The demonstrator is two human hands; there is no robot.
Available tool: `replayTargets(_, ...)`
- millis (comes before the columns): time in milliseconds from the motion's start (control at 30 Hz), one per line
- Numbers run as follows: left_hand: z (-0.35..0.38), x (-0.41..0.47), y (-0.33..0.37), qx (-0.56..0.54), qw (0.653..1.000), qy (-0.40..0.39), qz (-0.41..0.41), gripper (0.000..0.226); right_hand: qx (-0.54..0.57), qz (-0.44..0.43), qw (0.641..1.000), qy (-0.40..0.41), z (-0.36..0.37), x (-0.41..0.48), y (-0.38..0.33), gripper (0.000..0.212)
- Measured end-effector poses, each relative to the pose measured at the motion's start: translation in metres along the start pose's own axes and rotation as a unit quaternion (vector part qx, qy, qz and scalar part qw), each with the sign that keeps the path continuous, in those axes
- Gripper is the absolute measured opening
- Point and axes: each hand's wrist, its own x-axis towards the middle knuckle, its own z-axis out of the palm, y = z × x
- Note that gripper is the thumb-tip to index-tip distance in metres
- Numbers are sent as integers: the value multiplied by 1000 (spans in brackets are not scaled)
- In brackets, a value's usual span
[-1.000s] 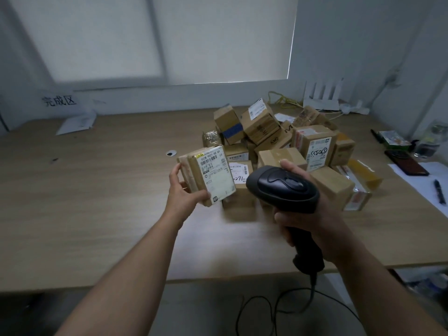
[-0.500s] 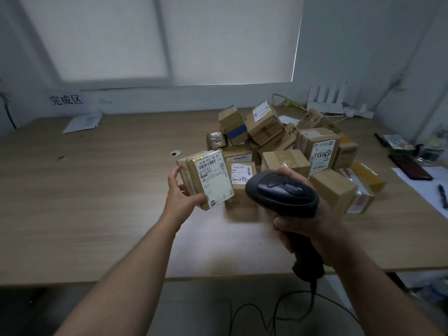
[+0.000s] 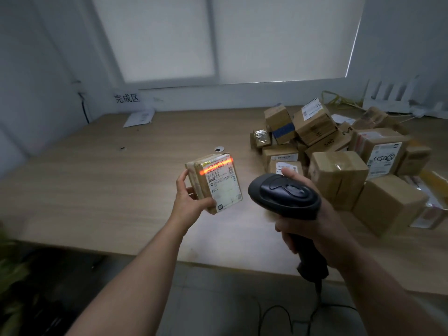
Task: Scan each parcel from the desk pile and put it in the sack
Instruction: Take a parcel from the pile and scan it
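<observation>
My left hand (image 3: 188,201) holds a small brown parcel (image 3: 214,181) upright above the desk, its white label facing me. A red-orange scan line glows across the barcode at the label's top. My right hand (image 3: 308,223) grips a black corded barcode scanner (image 3: 284,196), its head aimed at that label from the right. The pile of cardboard parcels (image 3: 337,163) lies on the wooden desk (image 3: 97,190) behind and to the right of the scanner. No sack is in view.
A white envelope (image 3: 139,118) lies at the desk's back left under a wall sign. A small round sticker (image 3: 219,149) sits mid-desk. A white router (image 3: 390,98) and yellow cable stand at the back right. The scanner's cable (image 3: 278,311) loops over the floor below the desk edge.
A red scan line now lights the parcel's barcode. My view has swung left, so the pile sits further right. Both hands keep their hold.
</observation>
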Motion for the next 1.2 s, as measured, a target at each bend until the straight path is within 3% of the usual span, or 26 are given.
replayTargets(267,-89,13,-27,-19,999,44,0,101,-22,-1,999,-33,80,53,2,96)
replayTargets(500,-232,18,-53,-9,995,98,13,102,-51,-16,997,-50,211,119,9,102)
replayTargets(867,-453,5,-100,9,970,240,32,107,-37,-14,980,-194,423,219,33,102)
replayTargets(1200,-553,-11,-132,5,922,386,-14,111,-23,7,944,-328,543,295,53,105)
